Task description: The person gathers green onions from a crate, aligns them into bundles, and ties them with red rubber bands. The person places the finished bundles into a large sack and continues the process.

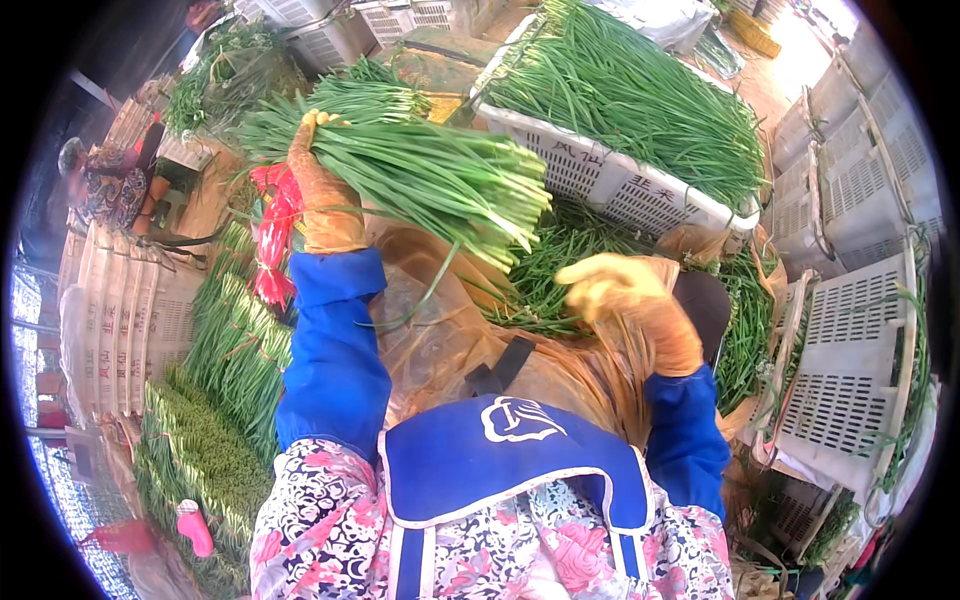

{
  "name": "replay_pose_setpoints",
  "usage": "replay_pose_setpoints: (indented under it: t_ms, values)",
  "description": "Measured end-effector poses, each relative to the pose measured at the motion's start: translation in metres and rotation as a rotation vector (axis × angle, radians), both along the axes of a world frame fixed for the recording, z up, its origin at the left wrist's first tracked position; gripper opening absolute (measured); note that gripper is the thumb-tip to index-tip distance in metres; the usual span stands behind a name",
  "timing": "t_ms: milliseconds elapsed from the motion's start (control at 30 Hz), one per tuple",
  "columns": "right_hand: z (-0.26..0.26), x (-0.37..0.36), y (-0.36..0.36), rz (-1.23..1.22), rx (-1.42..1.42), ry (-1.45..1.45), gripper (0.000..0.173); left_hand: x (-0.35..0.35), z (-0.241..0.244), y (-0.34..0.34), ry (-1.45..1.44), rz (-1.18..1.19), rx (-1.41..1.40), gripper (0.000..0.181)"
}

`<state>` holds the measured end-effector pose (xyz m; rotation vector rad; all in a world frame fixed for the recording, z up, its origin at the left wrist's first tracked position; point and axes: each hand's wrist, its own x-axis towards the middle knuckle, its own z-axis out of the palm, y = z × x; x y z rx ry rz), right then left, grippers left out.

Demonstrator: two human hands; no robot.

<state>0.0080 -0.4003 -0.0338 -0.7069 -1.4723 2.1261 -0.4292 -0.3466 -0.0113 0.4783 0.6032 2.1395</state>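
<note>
My left hand (322, 180), in an orange-stained yellow glove, grips a thick bundle of green garlic chives (427, 180). The pale cut ends point right and the leaf tips point left. My right hand (630, 300), gloved the same way, is raised over my lap with its fingers apart and nothing in them. Loose chives (555, 277) lie on the orange plastic sheet (427, 345) across my lap. Beside my left wrist hangs a bunch of red ties (276, 232). Another chive bundle (367, 97) lies beyond my left hand.
A white plastic crate (637, 187) heaped with chives stands in front. Bundled chives (240, 337) are stacked at my left, near nested crates (135, 322). More crates (840, 375) stand at my right. Another person (112, 180) sits at the far left.
</note>
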Motion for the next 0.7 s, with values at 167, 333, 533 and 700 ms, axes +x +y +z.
replay_pose_setpoints:
  t_ms: [167,333,533,700]
  values:
    - [-0.021,-0.091,-0.025,0.072,0.028,0.228,0.074,0.017,0.01,0.013,0.041,0.006,0.139,0.013]
    - [-0.015,-0.145,-0.028,-0.14,-0.001,0.472,0.047,0.024,0.018,0.013,0.019,-0.031,0.215,0.014]
    - [0.025,-0.033,-0.054,0.347,-0.116,0.402,0.038,-0.006,0.023,-0.002,-0.007,0.052,0.223,0.015]
    - [-0.005,-0.036,-0.014,-0.127,0.877,-0.31,0.049,-0.036,-0.002,0.004,-0.018,-0.05,0.261,0.019]
